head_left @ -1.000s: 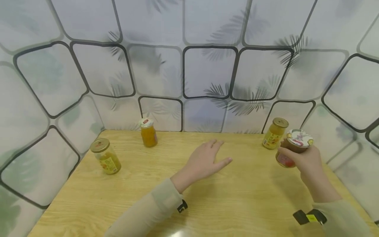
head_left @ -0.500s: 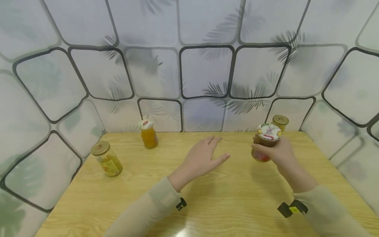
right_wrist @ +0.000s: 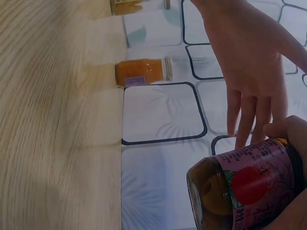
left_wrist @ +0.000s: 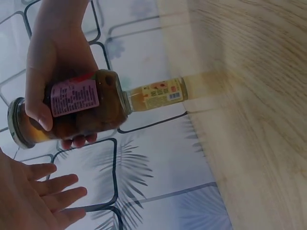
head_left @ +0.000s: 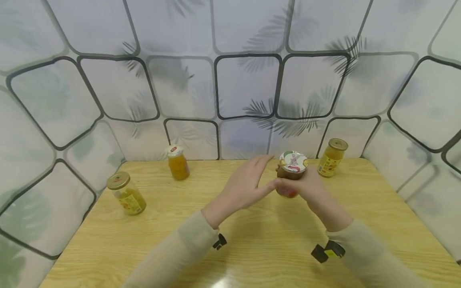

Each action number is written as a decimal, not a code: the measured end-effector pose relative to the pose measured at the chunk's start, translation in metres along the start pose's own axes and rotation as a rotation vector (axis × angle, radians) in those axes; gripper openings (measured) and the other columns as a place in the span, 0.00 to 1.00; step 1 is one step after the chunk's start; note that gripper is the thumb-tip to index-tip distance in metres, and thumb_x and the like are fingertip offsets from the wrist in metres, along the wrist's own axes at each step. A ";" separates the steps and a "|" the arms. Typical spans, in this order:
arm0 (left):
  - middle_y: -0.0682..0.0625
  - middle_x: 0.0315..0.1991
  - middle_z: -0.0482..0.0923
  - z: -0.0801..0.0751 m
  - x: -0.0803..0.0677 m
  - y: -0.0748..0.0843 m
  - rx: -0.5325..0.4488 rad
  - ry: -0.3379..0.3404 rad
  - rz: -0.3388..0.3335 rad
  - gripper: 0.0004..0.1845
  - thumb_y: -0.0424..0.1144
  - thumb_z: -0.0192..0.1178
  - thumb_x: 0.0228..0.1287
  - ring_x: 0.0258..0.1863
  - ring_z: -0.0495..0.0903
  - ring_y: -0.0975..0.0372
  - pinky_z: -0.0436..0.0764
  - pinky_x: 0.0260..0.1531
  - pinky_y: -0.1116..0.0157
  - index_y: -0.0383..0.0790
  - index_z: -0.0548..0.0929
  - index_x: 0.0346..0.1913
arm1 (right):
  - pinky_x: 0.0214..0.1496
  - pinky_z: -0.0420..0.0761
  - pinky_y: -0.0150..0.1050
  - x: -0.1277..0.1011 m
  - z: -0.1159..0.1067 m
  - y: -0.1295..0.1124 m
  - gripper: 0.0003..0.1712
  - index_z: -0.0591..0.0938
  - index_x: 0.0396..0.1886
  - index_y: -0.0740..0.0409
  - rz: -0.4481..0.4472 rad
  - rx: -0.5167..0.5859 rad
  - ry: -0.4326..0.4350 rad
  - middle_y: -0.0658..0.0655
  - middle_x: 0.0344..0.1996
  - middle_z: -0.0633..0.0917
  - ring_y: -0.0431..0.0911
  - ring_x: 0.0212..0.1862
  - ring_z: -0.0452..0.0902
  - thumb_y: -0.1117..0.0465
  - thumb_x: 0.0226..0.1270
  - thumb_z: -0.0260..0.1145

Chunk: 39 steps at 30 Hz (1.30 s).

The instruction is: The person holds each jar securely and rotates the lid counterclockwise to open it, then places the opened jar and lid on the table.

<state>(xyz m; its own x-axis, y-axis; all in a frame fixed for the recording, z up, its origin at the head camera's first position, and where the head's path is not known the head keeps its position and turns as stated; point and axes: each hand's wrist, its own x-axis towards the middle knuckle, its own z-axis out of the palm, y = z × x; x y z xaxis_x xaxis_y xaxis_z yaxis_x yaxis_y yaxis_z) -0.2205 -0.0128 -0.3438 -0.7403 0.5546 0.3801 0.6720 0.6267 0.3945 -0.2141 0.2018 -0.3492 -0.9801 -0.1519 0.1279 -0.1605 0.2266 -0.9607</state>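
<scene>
My right hand [head_left: 312, 189] grips a glass jar [head_left: 289, 176] of dark fruit with a white patterned lid. A pink label [right_wrist: 259, 179] with a red fruit picture wraps the jar, which is raised off the table in the left wrist view. Straight-fingered, my left hand [head_left: 242, 185] reaches to the jar's left side, its thumb overlapping the right thumb in the head view. The left wrist view has the left fingers [left_wrist: 57, 189] spread near the lid end, apart from the glass. Behind the right hand stands a yellow jar [head_left: 332, 159] with a gold lid.
An orange jar [head_left: 178, 163] with a white lid stands at the back left of the wooden table [head_left: 162, 240]. Further left is a partly filled yellow jar [head_left: 130, 197] with a gold lid. A patterned wall covering [head_left: 248, 88] borders the table's back and sides.
My right hand has carried the dark fruit jar leftward from beside the right-hand yellow jar to my left hand. The left hand has hardly moved.
</scene>
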 end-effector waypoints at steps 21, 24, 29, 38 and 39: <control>0.49 0.72 0.78 -0.032 0.008 -0.013 -0.323 -0.189 0.084 0.32 0.49 0.67 0.75 0.68 0.79 0.56 0.81 0.67 0.55 0.47 0.73 0.77 | 0.49 0.85 0.38 0.000 0.041 0.000 0.27 0.77 0.58 0.69 0.060 0.000 -0.201 0.60 0.48 0.84 0.44 0.44 0.81 0.67 0.60 0.76; 0.51 0.69 0.81 -0.034 0.011 -0.018 -0.384 -0.211 0.136 0.30 0.45 0.70 0.72 0.66 0.80 0.59 0.81 0.65 0.60 0.47 0.76 0.74 | 0.47 0.85 0.37 -0.001 0.043 0.001 0.27 0.77 0.56 0.70 0.032 0.030 -0.258 0.52 0.44 0.83 0.43 0.42 0.81 0.68 0.59 0.76; 0.51 0.68 0.82 -0.031 0.012 -0.024 -0.517 -0.230 0.213 0.28 0.38 0.71 0.71 0.66 0.80 0.62 0.79 0.66 0.65 0.44 0.79 0.72 | 0.46 0.84 0.36 0.000 0.048 0.000 0.23 0.79 0.52 0.67 -0.029 0.038 -0.315 0.48 0.41 0.84 0.41 0.41 0.81 0.67 0.60 0.76; 0.46 0.66 0.85 -0.028 0.009 -0.026 -0.591 -0.196 0.147 0.30 0.35 0.75 0.66 0.62 0.82 0.62 0.81 0.59 0.69 0.43 0.82 0.71 | 0.53 0.84 0.39 0.001 0.055 -0.001 0.30 0.76 0.62 0.68 0.023 0.031 -0.301 0.54 0.50 0.84 0.43 0.48 0.81 0.67 0.62 0.77; 0.46 0.66 0.85 -0.028 0.009 -0.026 -0.596 -0.192 0.135 0.30 0.35 0.76 0.65 0.61 0.83 0.62 0.81 0.58 0.69 0.43 0.82 0.70 | 0.54 0.84 0.39 0.001 0.056 -0.001 0.31 0.76 0.63 0.67 0.026 0.023 -0.299 0.55 0.51 0.84 0.43 0.49 0.81 0.66 0.62 0.77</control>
<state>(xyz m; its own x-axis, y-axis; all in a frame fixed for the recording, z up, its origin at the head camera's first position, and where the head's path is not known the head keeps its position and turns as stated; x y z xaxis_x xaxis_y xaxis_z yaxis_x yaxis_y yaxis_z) -0.2440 -0.0400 -0.3272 -0.6017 0.7302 0.3236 0.6136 0.1633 0.7725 -0.2084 0.1479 -0.3614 -0.9054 -0.4237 0.0282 -0.1298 0.2129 -0.9684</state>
